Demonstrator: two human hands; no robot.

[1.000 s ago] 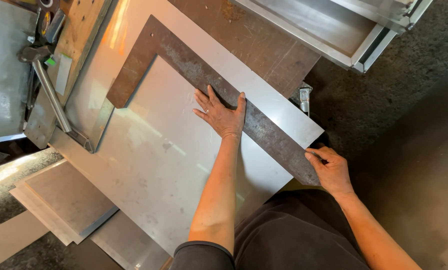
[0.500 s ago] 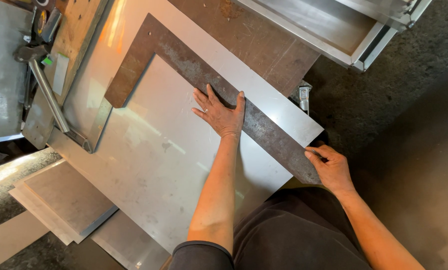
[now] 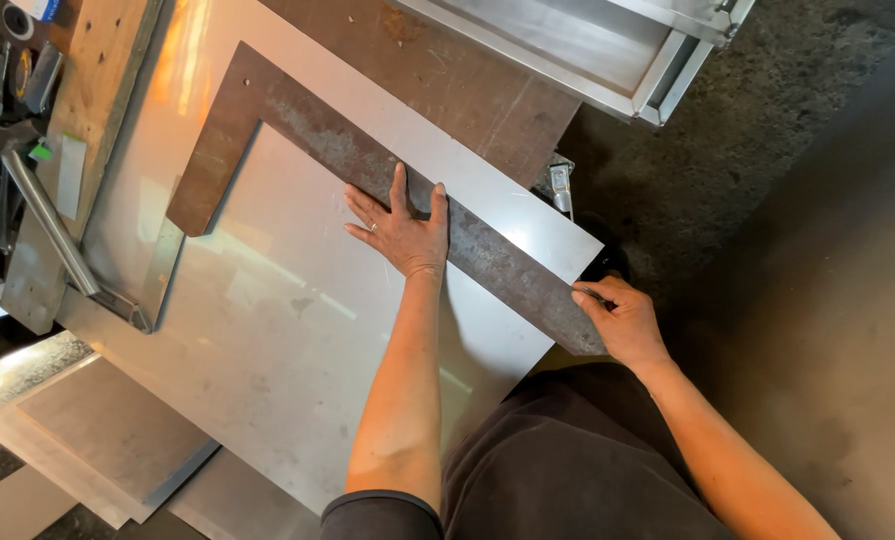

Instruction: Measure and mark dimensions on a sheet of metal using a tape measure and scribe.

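A large rusty steel square point(image 3: 308, 130) lies flat on a shiny metal sheet point(image 3: 268, 330), its long arm running toward the near right corner. My left hand point(image 3: 403, 225) presses palm-down on that long arm, fingers spread. At the arm's near end, my right hand point(image 3: 623, 320) pinches a thin metal scriber against the square's edge at the sheet's corner. The short arm of the square points toward the left.
A wooden board point(image 3: 88, 130) with a metal bar point(image 3: 43, 215) lies at the left. More metal sheets point(image 3: 98, 440) are stacked lower left. A folded metal tray point(image 3: 588, 50) sits at the top. A caster point(image 3: 561, 185) shows by the sheet's edge. Dark floor at right.
The view has shifted slightly. Both hands stay on the square in nearly the same places; the right hand stays at the square's near end.
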